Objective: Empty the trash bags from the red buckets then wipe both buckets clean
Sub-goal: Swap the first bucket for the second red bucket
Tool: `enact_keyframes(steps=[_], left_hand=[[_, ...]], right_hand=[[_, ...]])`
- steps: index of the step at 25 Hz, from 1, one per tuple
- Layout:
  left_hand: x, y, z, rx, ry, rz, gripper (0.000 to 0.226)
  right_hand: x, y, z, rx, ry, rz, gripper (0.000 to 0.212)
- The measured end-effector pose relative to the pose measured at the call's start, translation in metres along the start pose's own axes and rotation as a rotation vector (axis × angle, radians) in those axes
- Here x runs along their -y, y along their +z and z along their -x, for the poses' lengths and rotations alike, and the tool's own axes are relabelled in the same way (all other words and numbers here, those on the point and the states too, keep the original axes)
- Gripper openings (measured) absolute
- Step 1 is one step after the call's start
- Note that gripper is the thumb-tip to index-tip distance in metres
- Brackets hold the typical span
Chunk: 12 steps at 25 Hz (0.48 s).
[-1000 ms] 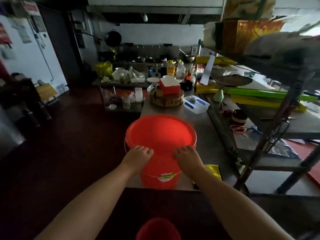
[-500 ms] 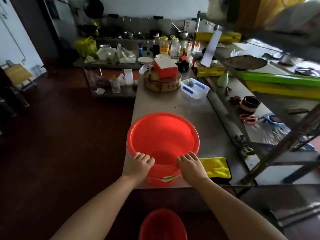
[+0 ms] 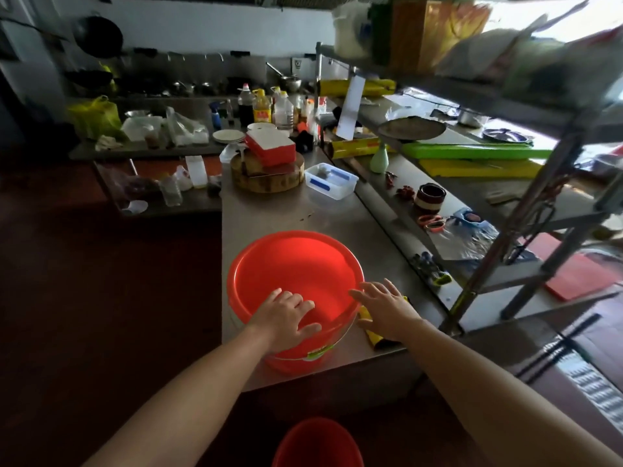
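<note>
Showing only its top at 6 o'clock, below the table's edge, a second red bucket (image 3: 317, 444) is seen nearest. Beyond it, a red bucket (image 3: 296, 274) stands on the table (image 3: 269, 217) near its front edge. The left hand (image 3: 286, 318) is laid open over the bucket's 6 o'clock rim, fingers spread inside. The right hand (image 3: 384, 306) is held open, fingers splayed, at its 4 o'clock above a yellow cloth (image 3: 371, 333). Farther off, toward 12 o'clock, a chopping block (image 3: 268, 175) and a clear box (image 3: 332, 182) are set.

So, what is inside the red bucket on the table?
Only bare red wall shows inside the red bucket, with no bag. The left hand at the near rim hides part of the inside.
</note>
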<state>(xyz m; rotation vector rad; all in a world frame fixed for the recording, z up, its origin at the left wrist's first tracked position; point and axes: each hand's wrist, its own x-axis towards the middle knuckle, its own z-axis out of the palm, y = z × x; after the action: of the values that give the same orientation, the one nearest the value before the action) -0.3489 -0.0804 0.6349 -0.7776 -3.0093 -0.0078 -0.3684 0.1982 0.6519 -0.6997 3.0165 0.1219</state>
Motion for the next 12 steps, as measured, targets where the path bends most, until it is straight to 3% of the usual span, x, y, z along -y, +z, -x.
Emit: enact_keyframes(steps=[6, 12], left_hand=[[-0.059, -0.022, -0.069, -0.064, 0.054, -0.041, 0.061], [-0.139, -0.007, -0.147, -0.056, 0.057, -0.038, 0.048]], right_hand=[[-0.077, -0.008, 0.017, 0.012, 0.180, -0.023, 0.069], [-0.158, 0.010, 0.021, 0.011, 0.218, -0.075, 0.065]])
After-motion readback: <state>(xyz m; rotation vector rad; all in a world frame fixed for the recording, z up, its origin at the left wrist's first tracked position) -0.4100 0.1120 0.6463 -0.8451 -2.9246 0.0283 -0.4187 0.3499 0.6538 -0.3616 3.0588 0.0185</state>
